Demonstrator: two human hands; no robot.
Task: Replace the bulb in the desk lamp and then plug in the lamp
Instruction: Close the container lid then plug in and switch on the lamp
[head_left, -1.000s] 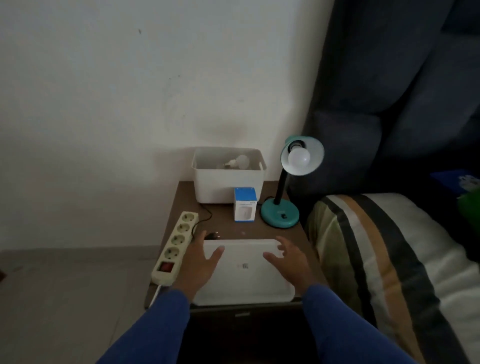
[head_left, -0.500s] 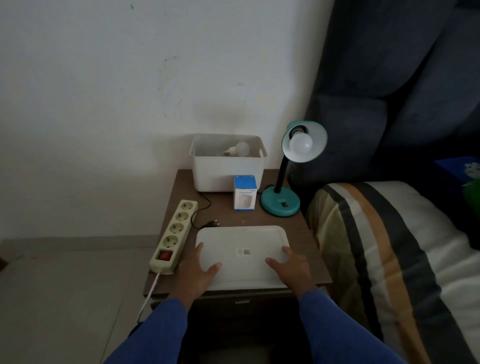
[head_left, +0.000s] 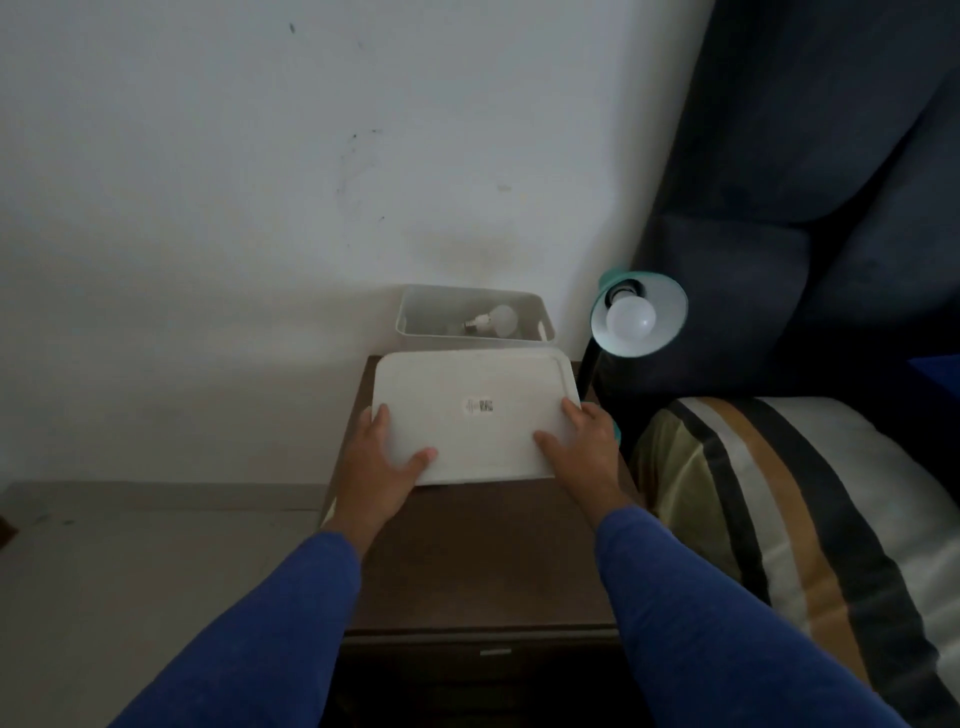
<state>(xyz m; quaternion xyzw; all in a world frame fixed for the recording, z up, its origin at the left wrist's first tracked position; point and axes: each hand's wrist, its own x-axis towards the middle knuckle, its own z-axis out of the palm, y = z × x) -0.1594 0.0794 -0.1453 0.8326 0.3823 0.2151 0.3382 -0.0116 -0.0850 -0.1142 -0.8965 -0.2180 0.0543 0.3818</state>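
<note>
A white rectangular lid (head_left: 472, 374) with a small sticker is lifted above the brown nightstand (head_left: 483, 551). My left hand (head_left: 379, 462) grips its near left edge and my right hand (head_left: 582, 447) grips its near right edge. Behind it stands an uncovered white bin (head_left: 415, 322) with a loose white bulb (head_left: 496, 321) inside. A teal desk lamp (head_left: 667, 312) with a white bulb (head_left: 631, 318) in its shade stands at the right. The lid hides the power strip, the bulb box and the lamp's plug.
A white wall rises behind the nightstand. A dark blue sofa back (head_left: 810, 171) and a striped cushion (head_left: 779, 499) lie close on the right. Grey floor (head_left: 156, 571) lies to the left.
Both hands closed on the white lid and lifted it off the nightstand, up and toward the bin. It now covers the power strip and the bulb box from view.
</note>
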